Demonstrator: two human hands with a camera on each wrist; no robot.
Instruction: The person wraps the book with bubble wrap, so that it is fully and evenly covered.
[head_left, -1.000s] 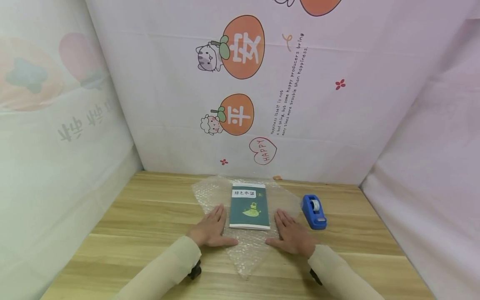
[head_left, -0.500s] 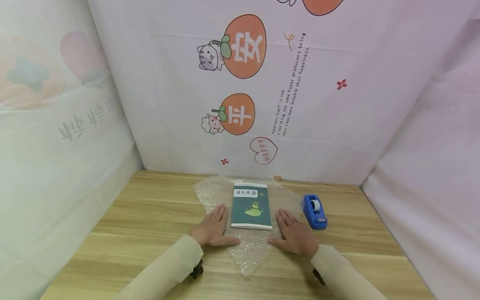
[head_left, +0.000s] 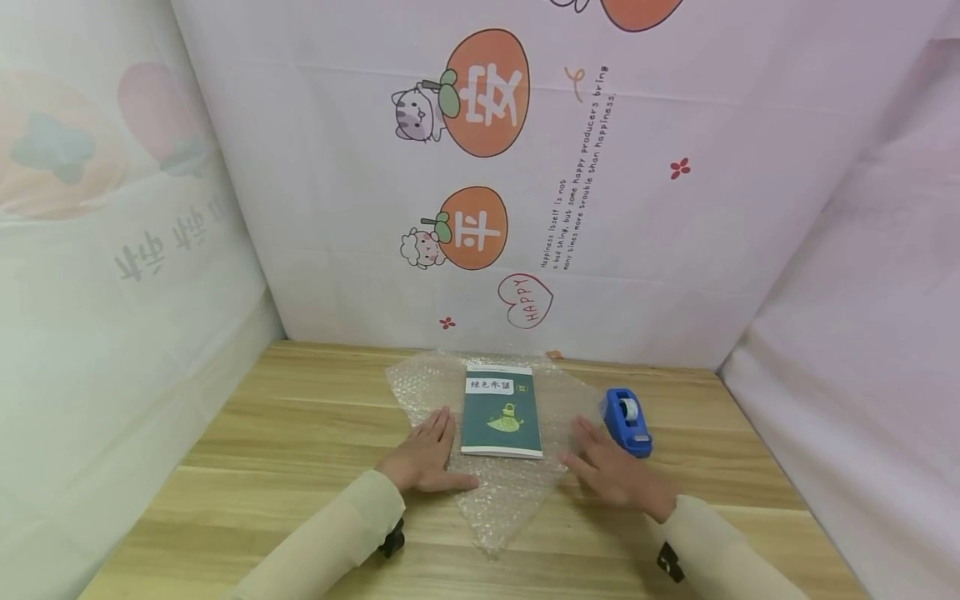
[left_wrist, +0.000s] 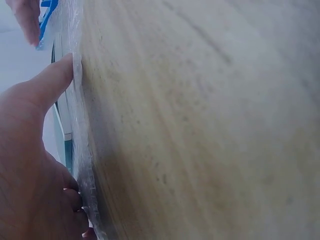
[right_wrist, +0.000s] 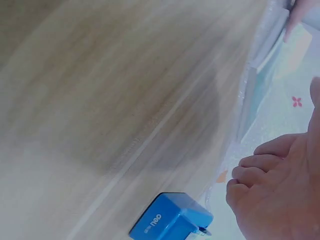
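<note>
A green booklet (head_left: 483,429) with white bands and a yellow leaf picture lies on a sheet of bubble wrap (head_left: 498,508), whose one corner points at the person. My left hand (head_left: 426,458) rests flat on the wrap, left of the booklet, thumb stretched toward the near corner. My right hand (head_left: 618,473) hovers over the right edge of the wrap, fingers extended and holding nothing. Just beyond it stands a blue tape dispenser (head_left: 628,429) with a roll in it. In the right wrist view the dispenser (right_wrist: 172,217) is apart from the fingers (right_wrist: 262,162).
The wooden table (head_left: 300,467) runs back to a printed white cloth wall (head_left: 360,275). More cloth hangs along the left and right sides. The bubble wrap's far edge lies close to the back wall.
My right hand has lifted off the bubble wrap and shifted right, toward the tape dispenser. The left hand, booklet and wrap keep their places.
</note>
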